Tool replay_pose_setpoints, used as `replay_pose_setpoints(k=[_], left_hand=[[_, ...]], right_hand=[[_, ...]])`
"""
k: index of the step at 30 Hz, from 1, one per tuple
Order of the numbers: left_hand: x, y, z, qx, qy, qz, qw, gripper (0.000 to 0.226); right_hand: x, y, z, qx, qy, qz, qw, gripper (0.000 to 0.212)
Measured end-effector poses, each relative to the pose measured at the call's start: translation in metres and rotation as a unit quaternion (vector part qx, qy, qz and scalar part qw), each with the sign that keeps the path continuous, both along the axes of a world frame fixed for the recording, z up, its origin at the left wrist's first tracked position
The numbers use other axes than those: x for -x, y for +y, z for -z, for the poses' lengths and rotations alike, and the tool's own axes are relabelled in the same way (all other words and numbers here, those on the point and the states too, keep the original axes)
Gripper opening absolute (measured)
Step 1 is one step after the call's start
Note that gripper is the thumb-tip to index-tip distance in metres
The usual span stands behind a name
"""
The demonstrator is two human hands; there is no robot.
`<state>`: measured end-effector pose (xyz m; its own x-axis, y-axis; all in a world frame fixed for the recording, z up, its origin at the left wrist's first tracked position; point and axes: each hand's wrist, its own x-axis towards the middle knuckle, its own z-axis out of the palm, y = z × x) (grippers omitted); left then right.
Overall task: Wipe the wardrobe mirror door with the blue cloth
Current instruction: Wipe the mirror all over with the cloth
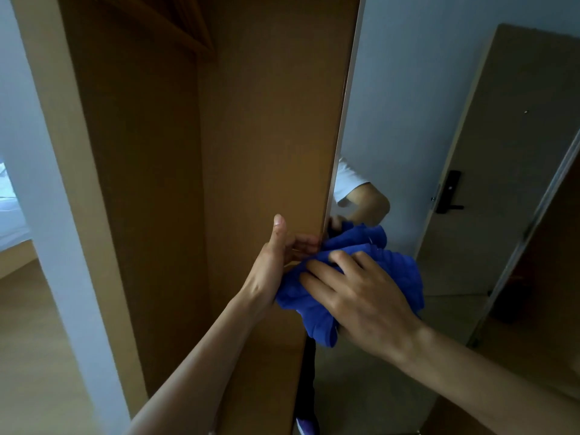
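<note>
Obs.: the mirror door (408, 127) stands open and you see it nearly edge-on. Its free edge runs top to bottom through the middle of the view, leaning slightly left toward the floor. The brown back panel lies left of that edge and the glass right of it.

Position of task item: the blue cloth (397, 266) is bunched against the glass just right of the edge, low in the visible part of the mirror. It sits directly under your right hand (361, 296), so that hand is the nearer one and already on it. A fold hangs loose below the palm.

Right fingers (317, 277): spread and only lightly bent, lying over the cloth and pressing it to the glass, tips pointing up-left toward the edge. The thumb is hidden, so I cannot tell whether it pinches the cloth from below.

Your left hand (276, 262): holds the door's edge, thumb up along the back panel, fingers (306, 243) curled to the edge beside the cloth. Judged: it steadies the door.

Judgement: most unwiped glass lies above and to the right of the cloth. Strokes should follow the door's long axis, away from the left fingers.
</note>
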<state>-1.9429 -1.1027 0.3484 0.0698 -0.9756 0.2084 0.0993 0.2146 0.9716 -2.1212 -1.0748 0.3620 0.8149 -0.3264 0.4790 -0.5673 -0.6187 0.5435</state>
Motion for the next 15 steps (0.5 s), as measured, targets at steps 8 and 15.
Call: replay_pose_setpoints(k=[8,15], left_hand=[[-0.002,0.002,-0.001,0.009,0.012,0.020,1.000,0.080],[-0.001,-0.001,0.003,-0.006,-0.014,0.004,1.000,0.082]], right_hand=[[0.000,0.001,-0.025,0.076,-0.066,0.024,0.995,0.031],[-0.003,0.001,0.010,0.043,-0.034,0.036,0.998,0.035]])
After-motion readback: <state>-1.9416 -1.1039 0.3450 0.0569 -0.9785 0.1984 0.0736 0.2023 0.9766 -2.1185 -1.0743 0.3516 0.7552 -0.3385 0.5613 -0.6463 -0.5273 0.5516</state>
